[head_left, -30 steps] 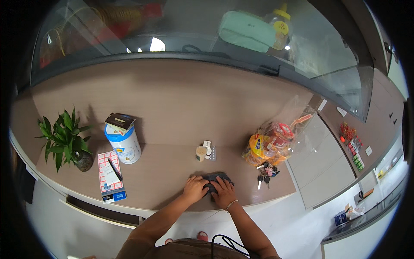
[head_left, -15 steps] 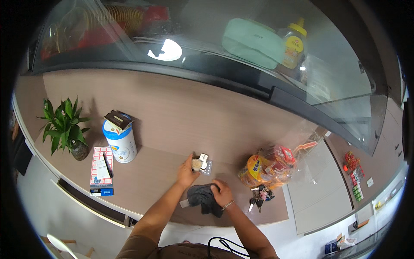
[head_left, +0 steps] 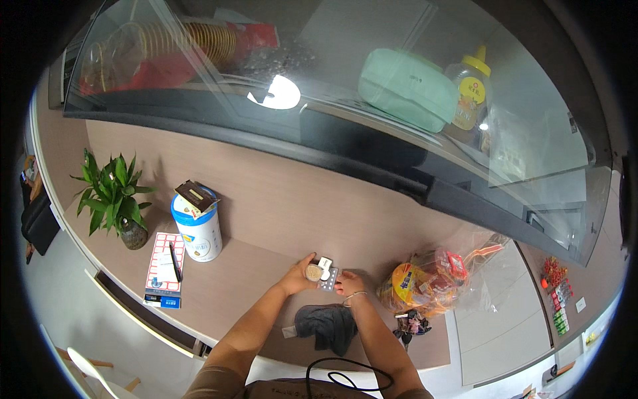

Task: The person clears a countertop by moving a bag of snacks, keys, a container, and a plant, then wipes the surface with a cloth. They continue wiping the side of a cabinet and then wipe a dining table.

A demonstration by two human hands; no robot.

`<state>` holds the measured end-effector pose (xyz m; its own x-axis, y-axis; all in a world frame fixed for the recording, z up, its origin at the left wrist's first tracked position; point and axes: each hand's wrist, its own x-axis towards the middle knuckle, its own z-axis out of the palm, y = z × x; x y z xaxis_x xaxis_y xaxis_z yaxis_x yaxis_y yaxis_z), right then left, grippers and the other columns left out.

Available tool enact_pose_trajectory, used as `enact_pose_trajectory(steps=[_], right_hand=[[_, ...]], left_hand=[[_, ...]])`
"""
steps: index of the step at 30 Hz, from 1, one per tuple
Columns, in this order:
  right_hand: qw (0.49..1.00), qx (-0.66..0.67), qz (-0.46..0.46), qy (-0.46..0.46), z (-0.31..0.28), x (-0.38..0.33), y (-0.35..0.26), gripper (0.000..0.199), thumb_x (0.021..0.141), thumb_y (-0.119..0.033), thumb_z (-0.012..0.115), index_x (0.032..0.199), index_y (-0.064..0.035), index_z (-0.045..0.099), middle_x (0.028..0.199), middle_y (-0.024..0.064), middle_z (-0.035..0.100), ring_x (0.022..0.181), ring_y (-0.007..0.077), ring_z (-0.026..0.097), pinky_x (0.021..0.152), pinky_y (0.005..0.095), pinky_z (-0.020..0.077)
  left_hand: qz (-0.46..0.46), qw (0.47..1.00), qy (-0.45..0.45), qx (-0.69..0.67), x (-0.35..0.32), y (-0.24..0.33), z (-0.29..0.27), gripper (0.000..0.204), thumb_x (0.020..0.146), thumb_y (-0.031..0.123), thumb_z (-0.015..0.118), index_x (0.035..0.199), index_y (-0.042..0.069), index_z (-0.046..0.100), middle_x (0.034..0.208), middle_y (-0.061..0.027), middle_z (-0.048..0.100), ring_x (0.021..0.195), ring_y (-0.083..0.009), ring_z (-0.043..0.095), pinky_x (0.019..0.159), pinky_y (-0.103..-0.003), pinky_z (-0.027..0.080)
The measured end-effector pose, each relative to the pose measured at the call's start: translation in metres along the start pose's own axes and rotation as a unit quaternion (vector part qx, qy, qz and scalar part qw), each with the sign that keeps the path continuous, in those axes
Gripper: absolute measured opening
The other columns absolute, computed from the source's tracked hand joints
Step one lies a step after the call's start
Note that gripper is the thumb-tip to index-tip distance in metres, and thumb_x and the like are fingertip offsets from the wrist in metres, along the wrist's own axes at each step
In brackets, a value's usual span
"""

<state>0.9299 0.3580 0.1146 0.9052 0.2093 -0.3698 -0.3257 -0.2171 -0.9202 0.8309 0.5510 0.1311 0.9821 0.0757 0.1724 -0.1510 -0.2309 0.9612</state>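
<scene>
My left hand point(head_left: 296, 278) is closed around a small round tub point(head_left: 314, 272) with beige contents showing at its top. Right beside the tub, a silver blister pack point(head_left: 329, 280) meets the curled fingertips of my right hand point(head_left: 349, 284), which seem to pinch its right edge. A small white piece point(head_left: 325, 262) sits just behind the tub, and a white round piece partly shows between tub and pack. On the desk below my hands lies a crumpled dark grey cloth point(head_left: 325, 327) with a pale tag, touched by neither hand.
On the left stand a plant point(head_left: 114, 199), a white-blue can point(head_left: 201, 233) with packets on top, and a red-white sheet point(head_left: 164, 256) with a pen. To the right are bagged snacks point(head_left: 425, 282) and keys point(head_left: 412, 324). A glass cabinet door point(head_left: 279, 143) hangs overhead.
My right hand has left the grey cloth and moved up to the blister pack. My left hand stays at the tub. The whole view has shifted slightly.
</scene>
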Motion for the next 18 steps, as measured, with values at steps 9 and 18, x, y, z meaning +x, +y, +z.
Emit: enact_pose_trajectory(steps=[9,18], right_hand=[[0.998,-0.049,0.015,-0.035,0.02,0.0,-0.015,0.029,0.085,-0.01,0.066,0.113,-0.0043,0.066,0.077,0.005,0.068,0.052,0.0098,0.057,0.041,0.0246,0.0425],[0.995,-0.083,-0.038,-0.034,0.069,-0.012,-0.011,0.022,0.091,-0.016,0.061,0.108,-0.0079,0.07,0.073,0.0022,0.066,0.049,0.0088,0.055,0.041,0.0239,0.0418]], left_hand=[[0.001,0.998,-0.05,-0.033,0.009,-0.006,-0.006,0.075,0.065,0.004,0.081,0.132,0.004,0.049,0.12,-0.0085,0.062,0.111,-0.0185,0.057,0.099,-0.032,0.045],[-0.011,0.998,0.002,-0.06,-0.01,-0.032,-0.034,0.067,0.065,0.004,0.081,0.126,0.005,0.053,0.111,-0.0066,0.064,0.104,-0.0174,0.059,0.092,-0.032,0.048]])
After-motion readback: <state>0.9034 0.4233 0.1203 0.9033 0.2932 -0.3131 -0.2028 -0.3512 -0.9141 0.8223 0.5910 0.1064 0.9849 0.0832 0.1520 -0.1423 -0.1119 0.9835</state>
